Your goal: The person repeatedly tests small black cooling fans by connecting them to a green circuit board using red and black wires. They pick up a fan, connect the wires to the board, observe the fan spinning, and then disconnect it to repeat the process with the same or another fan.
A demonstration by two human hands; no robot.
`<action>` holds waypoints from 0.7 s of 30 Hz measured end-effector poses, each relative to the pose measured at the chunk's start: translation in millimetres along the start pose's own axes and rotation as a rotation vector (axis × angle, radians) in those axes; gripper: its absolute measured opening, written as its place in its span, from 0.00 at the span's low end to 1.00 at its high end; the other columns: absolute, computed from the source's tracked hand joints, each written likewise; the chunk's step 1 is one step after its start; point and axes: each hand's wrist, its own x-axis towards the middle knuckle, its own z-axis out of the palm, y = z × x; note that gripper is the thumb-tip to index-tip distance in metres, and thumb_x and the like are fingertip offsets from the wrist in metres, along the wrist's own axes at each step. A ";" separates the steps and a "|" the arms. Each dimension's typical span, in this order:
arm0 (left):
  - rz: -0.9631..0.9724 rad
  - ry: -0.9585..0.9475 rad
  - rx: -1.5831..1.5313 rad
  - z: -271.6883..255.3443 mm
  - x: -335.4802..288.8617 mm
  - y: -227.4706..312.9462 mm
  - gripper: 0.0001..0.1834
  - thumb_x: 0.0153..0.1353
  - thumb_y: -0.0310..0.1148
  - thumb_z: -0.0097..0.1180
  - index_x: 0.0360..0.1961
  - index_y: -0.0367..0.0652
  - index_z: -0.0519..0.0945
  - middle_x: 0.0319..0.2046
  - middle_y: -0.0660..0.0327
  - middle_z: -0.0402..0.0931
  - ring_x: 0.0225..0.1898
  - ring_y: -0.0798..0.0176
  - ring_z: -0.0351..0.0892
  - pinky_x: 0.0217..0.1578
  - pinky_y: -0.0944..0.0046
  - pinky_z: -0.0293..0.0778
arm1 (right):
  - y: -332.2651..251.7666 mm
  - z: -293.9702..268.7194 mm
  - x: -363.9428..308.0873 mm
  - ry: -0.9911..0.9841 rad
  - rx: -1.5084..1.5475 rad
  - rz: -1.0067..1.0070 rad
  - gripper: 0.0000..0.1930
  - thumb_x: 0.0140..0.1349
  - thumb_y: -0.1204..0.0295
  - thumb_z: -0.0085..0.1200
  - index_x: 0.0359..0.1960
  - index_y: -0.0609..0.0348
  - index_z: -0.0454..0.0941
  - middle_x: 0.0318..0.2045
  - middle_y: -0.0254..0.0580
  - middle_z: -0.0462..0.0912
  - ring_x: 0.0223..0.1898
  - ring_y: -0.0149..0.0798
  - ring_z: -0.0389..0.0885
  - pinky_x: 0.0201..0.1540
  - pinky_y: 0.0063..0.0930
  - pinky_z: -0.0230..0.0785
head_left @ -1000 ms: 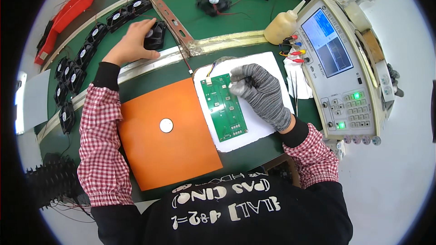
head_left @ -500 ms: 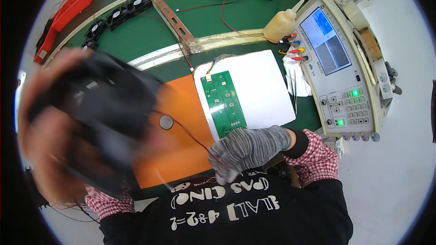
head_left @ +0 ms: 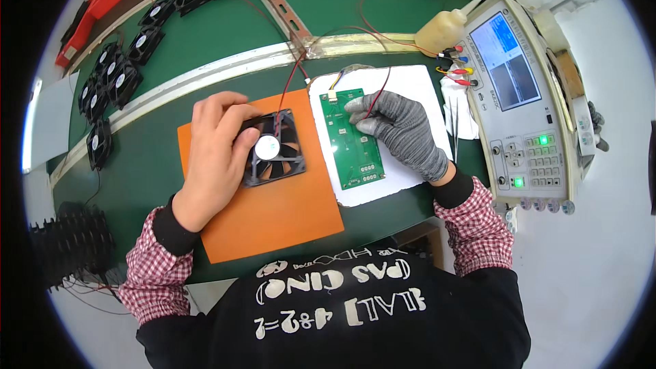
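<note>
A square black cooling fan (head_left: 285,169) lies on the orange mat (head_left: 273,232). My bare left hand (head_left: 213,154) is closed on its left side, thumb near the round white hub label. My right hand (head_left: 404,133), in a grey knit glove, pinches a thin red-and-black wire (head_left: 384,85). Its fingertips are above the upper part of a green circuit board (head_left: 355,154), which rests on a white pad (head_left: 403,174). From the fan, a red-and-black lead runs upward toward a metal rail; the glove hides the tip of the pinched wire.
At right stands a test instrument (head_left: 516,96) with a lit screen and clip leads. Beside it are a yellowish squeeze bottle (head_left: 441,31) and tweezers (head_left: 454,119) on white tissue. More black fans (head_left: 119,82) sit at left and beyond the slotted metal strip (head_left: 277,3).
The fan, raised and blurred close to the camera before, now lies on the orange mat under my left hand. My right hand has moved up from the board's lower edge to its upper part.
</note>
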 end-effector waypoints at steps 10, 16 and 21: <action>0.175 -0.058 0.237 1.7 -14.3 23.3 0.51 0.35 0.45 0.77 0.62 0.36 0.68 0.55 0.50 0.70 0.55 0.46 0.67 0.56 0.50 0.62 | -2.9 1.1 2.3 -0.052 -0.330 -0.277 0.09 0.51 0.78 0.62 0.35 0.55 0.83 0.34 0.37 0.82 0.39 0.43 0.80 0.45 0.34 0.74; 0.980 1.080 0.625 -14.6 -5.3 60.7 0.17 0.68 0.45 0.47 0.50 0.47 0.74 0.35 0.63 0.77 0.35 0.63 0.72 0.35 0.64 0.69 | 3.4 -5.3 -3.5 -0.011 -0.274 -0.239 0.06 0.51 0.76 0.63 0.32 0.54 0.83 0.34 0.38 0.79 0.43 0.44 0.76 0.49 0.36 0.70; 0.160 -0.508 -1.338 -72.0 -43.4 71.3 0.14 0.65 0.31 0.53 0.45 0.30 0.73 0.22 0.48 0.77 0.20 0.50 0.77 0.22 0.56 0.73 | 2.3 -1.9 0.9 -0.019 -0.304 -0.296 0.06 0.51 0.74 0.64 0.31 0.54 0.83 0.32 0.38 0.77 0.41 0.43 0.76 0.47 0.36 0.70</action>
